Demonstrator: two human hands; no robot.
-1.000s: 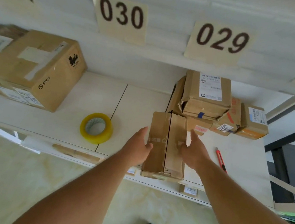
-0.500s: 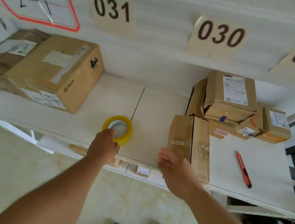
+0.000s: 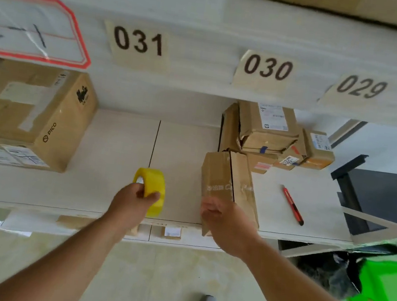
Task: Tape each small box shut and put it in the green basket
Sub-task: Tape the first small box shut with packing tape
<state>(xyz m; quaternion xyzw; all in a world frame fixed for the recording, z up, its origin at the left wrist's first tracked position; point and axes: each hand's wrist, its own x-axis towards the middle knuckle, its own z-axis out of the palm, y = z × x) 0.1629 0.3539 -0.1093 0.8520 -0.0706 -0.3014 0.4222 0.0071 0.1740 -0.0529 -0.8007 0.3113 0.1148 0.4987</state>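
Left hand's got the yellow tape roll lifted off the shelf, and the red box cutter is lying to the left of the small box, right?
Not quite. In the head view the red box cutter lies to the right of the small box, not left. The left hand does hold the yellow tape roll.

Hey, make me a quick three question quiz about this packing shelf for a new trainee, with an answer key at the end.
1. True or false: the left hand grips the yellow tape roll.
2. Which lies on the shelf to the right of the small box?
A. scissors
B. red utility knife
C. marker
3. Fill in: the right hand is at the near end of the small box, whose top seam shows no ____ across it yet.

Key: 1 true. 2 B. 3 tape.
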